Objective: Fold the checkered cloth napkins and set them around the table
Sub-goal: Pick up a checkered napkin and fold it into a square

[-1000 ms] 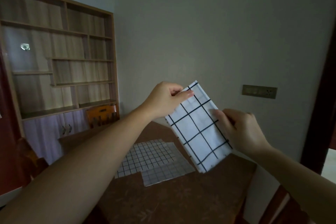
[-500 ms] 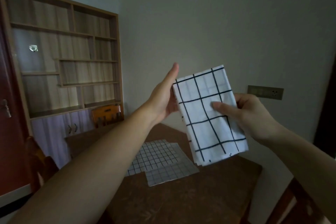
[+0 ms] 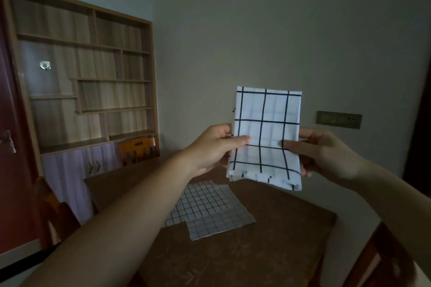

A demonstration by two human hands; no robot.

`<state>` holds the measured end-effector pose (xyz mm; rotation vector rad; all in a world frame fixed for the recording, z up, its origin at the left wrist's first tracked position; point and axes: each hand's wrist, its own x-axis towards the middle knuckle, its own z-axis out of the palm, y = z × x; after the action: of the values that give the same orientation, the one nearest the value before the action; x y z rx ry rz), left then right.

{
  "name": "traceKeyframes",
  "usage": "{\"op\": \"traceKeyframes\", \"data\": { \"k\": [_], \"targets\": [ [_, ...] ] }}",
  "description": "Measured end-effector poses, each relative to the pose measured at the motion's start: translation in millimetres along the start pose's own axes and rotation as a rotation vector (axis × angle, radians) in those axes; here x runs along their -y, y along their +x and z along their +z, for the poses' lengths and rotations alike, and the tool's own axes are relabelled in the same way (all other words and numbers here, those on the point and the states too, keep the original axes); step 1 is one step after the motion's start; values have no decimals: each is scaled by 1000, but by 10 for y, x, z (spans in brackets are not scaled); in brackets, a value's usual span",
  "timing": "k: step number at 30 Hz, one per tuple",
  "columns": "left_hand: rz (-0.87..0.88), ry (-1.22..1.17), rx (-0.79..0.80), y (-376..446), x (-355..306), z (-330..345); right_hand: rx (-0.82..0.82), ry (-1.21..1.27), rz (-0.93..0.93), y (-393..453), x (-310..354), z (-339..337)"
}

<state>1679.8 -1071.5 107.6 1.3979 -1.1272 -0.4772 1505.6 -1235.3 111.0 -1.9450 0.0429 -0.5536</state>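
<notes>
A folded white napkin with a dark blue grid (image 3: 265,123) is held upright in the air above the brown table (image 3: 268,251). My left hand (image 3: 214,149) pinches its left edge, thumb on the front. My right hand (image 3: 326,154) pinches the right edge the same way, its other fingers hidden behind the cloth. Two more checkered napkins lie flat on the table below: a fine-checked one (image 3: 200,200) and a greyer one (image 3: 219,223) overlapping its near corner.
A wooden shelf unit with lower cabinet doors (image 3: 81,77) stands at the left wall. An orange wooden chair (image 3: 138,149) sits at the table's far side. Other chairs stand at the left (image 3: 56,214) and near right (image 3: 382,261). A wall socket plate (image 3: 338,119) is on the right.
The napkin has turned from tilted to upright and square to me. My left hand went from lying open beside it to pinching its left edge. Both hands now hold it lower down.
</notes>
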Motion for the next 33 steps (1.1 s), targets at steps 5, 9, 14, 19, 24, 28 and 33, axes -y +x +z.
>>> {"op": "traceKeyframes", "data": {
  "k": [5, 9, 14, 19, 24, 28, 33],
  "targets": [
    [-81, -253, 53, -19, 45, -16, 56, 177, 6, -10, -50, -33],
    [-40, -290, 90, -16, 59, 16, -30, 254, 17, 21, -84, -47],
    [-31, -295, 62, -17, 69, 58, -81, 239, 40, 57, -134, -21],
    [-215, -334, -5, -36, 88, 110, -217, 116, -66, 103, -211, -13],
    [-257, -123, 3, -54, 138, 157, -333, -87, -132, 144, -283, -30],
    [-82, 43, -99, 19, 236, 126, -265, -73, -67, 134, -262, -23],
    [101, 343, 20, 15, 296, 128, -252, -333, -127, 151, -265, -17]
  ]
}}
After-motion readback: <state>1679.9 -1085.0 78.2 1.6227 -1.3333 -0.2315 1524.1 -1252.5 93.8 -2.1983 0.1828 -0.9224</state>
